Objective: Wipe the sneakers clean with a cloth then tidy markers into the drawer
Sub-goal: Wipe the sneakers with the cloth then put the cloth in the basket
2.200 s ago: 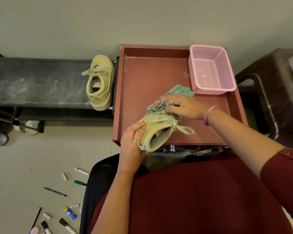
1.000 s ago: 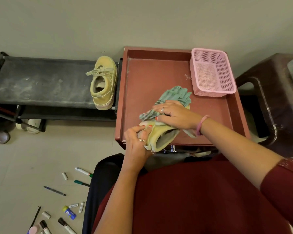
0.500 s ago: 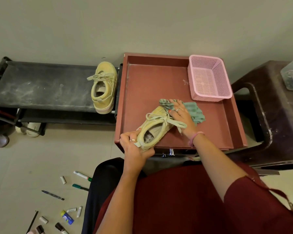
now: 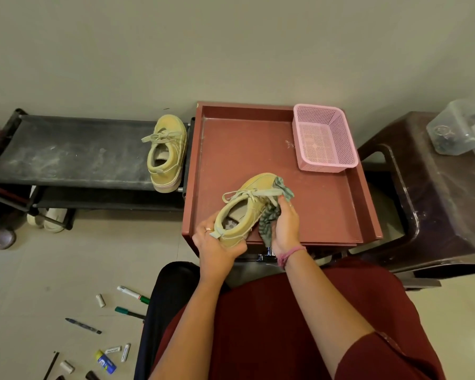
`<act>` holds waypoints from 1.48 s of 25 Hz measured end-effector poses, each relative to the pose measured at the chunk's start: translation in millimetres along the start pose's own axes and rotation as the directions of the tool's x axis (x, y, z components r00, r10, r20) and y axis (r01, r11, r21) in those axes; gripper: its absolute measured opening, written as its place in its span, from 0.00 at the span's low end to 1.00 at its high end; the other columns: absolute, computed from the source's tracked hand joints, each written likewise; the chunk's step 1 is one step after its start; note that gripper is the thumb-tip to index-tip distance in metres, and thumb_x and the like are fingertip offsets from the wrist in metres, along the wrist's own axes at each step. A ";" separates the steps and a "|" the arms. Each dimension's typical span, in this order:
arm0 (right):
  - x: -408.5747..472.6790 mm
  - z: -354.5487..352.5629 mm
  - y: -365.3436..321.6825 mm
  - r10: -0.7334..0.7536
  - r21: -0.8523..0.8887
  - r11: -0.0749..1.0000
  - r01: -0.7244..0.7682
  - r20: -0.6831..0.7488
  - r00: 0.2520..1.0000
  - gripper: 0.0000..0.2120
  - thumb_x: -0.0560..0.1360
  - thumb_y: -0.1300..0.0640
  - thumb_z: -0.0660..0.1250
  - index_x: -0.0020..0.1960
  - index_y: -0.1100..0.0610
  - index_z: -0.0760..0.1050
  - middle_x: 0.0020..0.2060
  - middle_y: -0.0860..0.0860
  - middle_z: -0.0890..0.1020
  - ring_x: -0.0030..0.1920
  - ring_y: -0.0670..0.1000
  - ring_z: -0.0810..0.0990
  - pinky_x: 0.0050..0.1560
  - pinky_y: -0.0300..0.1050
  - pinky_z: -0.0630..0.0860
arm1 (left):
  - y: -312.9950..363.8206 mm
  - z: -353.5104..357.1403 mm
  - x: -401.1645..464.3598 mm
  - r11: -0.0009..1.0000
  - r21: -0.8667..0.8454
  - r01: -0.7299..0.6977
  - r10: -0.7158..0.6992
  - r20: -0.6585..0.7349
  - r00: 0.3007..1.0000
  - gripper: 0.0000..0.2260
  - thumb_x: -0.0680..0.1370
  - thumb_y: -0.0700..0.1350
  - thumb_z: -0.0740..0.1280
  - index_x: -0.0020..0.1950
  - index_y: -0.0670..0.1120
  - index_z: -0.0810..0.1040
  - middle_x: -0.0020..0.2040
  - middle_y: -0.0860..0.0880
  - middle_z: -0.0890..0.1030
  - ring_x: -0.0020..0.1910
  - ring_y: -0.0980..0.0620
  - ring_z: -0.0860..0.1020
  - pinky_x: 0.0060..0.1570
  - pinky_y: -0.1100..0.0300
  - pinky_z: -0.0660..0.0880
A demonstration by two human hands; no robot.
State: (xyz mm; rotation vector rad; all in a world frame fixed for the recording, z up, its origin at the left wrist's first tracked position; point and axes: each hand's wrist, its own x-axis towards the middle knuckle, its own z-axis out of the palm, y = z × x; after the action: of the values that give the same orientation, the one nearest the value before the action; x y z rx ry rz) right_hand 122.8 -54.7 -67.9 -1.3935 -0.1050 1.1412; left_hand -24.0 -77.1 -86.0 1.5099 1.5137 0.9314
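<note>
Left hand point(image 4: 217, 249) grips the heel of a yellow sneaker point(image 4: 247, 208), fingers curled round its back, steadying it on the near part of the red surface point(image 4: 244, 149). Right hand point(image 4: 284, 227) holds a green cloth point(image 4: 269, 218) bunched against the shoe's right side, fingers wrapped over the fabric. The step in hand looks like the wiping of this sneaker, the first half of the task. A second sneaker point(image 4: 166, 153) sits on the black rack point(image 4: 74, 152) to the left, just beside the surface; whether it is clean I cannot tell.

Markers point(image 4: 133, 293) lie scattered on the floor at lower left, with caps and pens among them, none yet gathered. A drawer handle point(image 4: 268, 252) shows just under the near edge of the surface, between the wrists; the drawer looks shut.

Next, I judge, the cloth needs to pass along the sole edge and toe, with the left hand turning the shoe. The sneaker's heel overhangs the near edge, so a loose grip could drop it. A raised rim bounds the surface on the far and side edges, and a pink basket point(image 4: 324, 138) fills the far right corner, well apart from the shoe. Open room lies in the middle and to the right.
</note>
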 end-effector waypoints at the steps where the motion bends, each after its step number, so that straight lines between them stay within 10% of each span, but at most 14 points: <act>1: -6.9 -1.7 0.3 0.045 0.050 0.998 -0.046 0.017 0.999 0.12 0.79 0.52 0.60 0.59 0.55 0.76 0.53 0.54 0.82 0.53 0.54 0.80 0.54 0.50 0.76 | 3.2 -0.3 -0.7 0.998 -0.056 -0.012 0.012 0.005 1.000 0.26 0.61 0.45 0.76 0.59 0.50 0.77 0.54 0.53 0.79 0.56 0.53 0.74 0.56 0.55 0.72; 9: -56.0 -19.5 -20.7 0.327 -0.020 0.944 -0.330 0.206 0.922 0.15 0.79 0.54 0.59 0.59 0.61 0.77 0.54 0.59 0.82 0.54 0.58 0.80 0.59 0.54 0.74 | 32.9 -3.1 -12.6 0.945 -0.230 0.234 -0.264 -0.111 0.958 0.23 0.65 0.47 0.79 0.58 0.53 0.78 0.47 0.58 0.81 0.48 0.60 0.80 0.43 0.69 0.73; 19: -72.4 3.6 -55.1 0.292 0.176 0.926 -0.333 0.222 0.930 0.23 0.77 0.42 0.62 0.60 0.59 0.76 0.51 0.58 0.82 0.52 0.57 0.80 0.55 0.56 0.76 | 47.5 -93.0 -13.5 0.905 -0.405 0.127 -0.264 -0.303 0.916 0.28 0.66 0.44 0.80 0.64 0.50 0.76 0.54 0.53 0.82 0.51 0.59 0.81 0.49 0.66 0.78; 25: -65.7 27.6 -58.9 0.248 0.040 0.966 -0.254 0.111 0.962 0.16 0.74 0.62 0.68 0.60 0.64 0.75 0.46 0.59 0.82 0.44 0.56 0.82 0.42 0.51 0.78 | 24.0 -157.4 19.1 0.914 -0.394 0.101 -0.290 -0.458 0.840 0.28 0.67 0.44 0.79 0.65 0.49 0.74 0.56 0.50 0.80 0.54 0.54 0.80 0.54 0.59 0.77; 37: -17.2 57.1 -56.4 0.270 -0.058 0.962 -0.268 0.039 0.962 0.09 0.74 0.59 0.68 0.51 0.63 0.78 0.46 0.60 0.83 0.42 0.58 0.82 0.43 0.51 0.78 | -24.6 -168.2 152.2 0.905 -0.342 0.255 -0.405 -0.501 0.765 0.34 0.67 0.45 0.79 0.70 0.45 0.71 0.63 0.46 0.76 0.61 0.48 0.76 0.59 0.57 0.75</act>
State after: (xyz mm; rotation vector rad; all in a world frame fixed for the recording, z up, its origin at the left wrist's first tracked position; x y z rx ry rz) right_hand 108.2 -13.1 1.3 -1.4590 0.0230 1.4050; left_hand -184.1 79.6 -42.6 0.7575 1.9057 1.3662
